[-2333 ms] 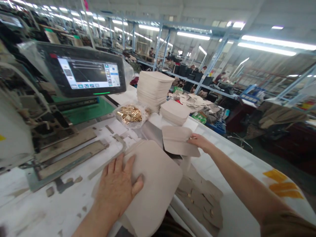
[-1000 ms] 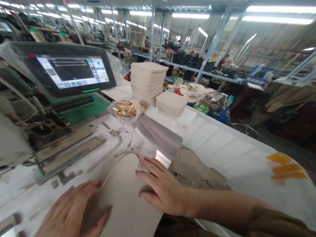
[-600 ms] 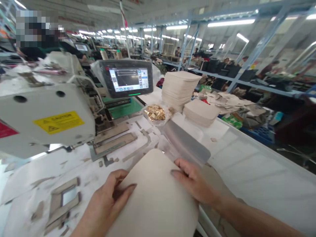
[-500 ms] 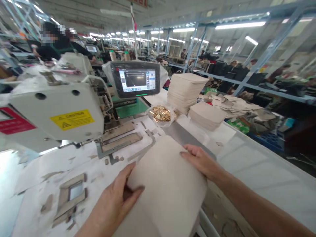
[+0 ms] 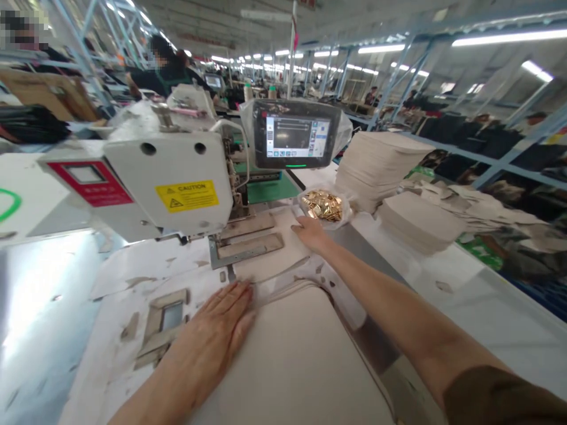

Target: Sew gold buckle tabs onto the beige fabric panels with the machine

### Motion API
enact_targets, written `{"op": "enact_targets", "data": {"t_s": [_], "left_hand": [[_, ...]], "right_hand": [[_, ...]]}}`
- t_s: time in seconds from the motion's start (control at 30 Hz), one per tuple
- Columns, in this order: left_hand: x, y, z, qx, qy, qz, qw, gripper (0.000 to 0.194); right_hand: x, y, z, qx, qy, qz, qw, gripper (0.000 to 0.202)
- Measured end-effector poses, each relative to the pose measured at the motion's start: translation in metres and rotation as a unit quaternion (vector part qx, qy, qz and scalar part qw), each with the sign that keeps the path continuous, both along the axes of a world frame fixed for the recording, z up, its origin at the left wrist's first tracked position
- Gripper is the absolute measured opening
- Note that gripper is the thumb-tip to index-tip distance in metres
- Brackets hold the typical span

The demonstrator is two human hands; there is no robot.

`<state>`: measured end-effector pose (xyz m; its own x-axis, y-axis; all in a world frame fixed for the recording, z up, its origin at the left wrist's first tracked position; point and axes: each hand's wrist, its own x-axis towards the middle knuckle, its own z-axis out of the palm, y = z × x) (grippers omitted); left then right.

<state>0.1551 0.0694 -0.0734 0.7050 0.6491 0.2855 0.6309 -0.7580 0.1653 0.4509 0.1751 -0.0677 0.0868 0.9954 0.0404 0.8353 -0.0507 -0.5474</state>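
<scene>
While the machine (image 5: 172, 177) stands at left and the pile (image 5: 305, 354) lies nearest, the panel (image 5: 283, 257) sits by the frame (image 5: 252, 244), likely light and bendy, best held by its edges. The left hand (image 5: 217, 330) lies flat, fingers together; the right hand (image 5: 312, 235) is at its right edge, grip unclear.

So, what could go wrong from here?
The right hand is close to the gold pieces in their plastic bag; a knock could spill them. The beige panel by the metal frame might get nudged crooked. The tall stack looks uneven, so a bump could perhaps topple it.
</scene>
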Motion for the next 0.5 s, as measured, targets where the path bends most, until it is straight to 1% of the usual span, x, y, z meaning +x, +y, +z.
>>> {"op": "enact_targets", "data": {"t_s": [0.1,0.2,0.3,0.4,0.47,0.5], "left_hand": [[-0.010,0.004,-0.008,-0.010,0.017,0.015,1.000,0.052],[-0.013,0.003,-0.011,-0.001,0.015,0.027,1.000,0.055],[-0.012,0.004,-0.009,0.013,0.022,0.035,0.999,0.057],[-0.010,0.007,-0.005,0.018,0.032,0.025,0.999,0.057],[-0.009,0.008,-0.003,0.022,0.034,0.024,0.999,0.056],[-0.008,0.008,-0.002,0.025,0.035,0.025,0.999,0.055]], "right_hand": [[-0.020,0.012,-0.002,-0.001,-0.062,-0.030,0.998,0.023],[-0.029,0.014,-0.004,0.015,-0.087,-0.009,0.996,0.024],[-0.032,0.013,-0.006,0.023,-0.091,-0.004,0.996,0.028],[-0.031,0.011,-0.007,0.042,-0.076,-0.003,0.996,0.038],[-0.025,0.003,-0.006,0.087,-0.062,0.005,0.994,0.050],[-0.021,-0.003,-0.004,0.116,-0.055,0.021,0.991,0.056]]}}
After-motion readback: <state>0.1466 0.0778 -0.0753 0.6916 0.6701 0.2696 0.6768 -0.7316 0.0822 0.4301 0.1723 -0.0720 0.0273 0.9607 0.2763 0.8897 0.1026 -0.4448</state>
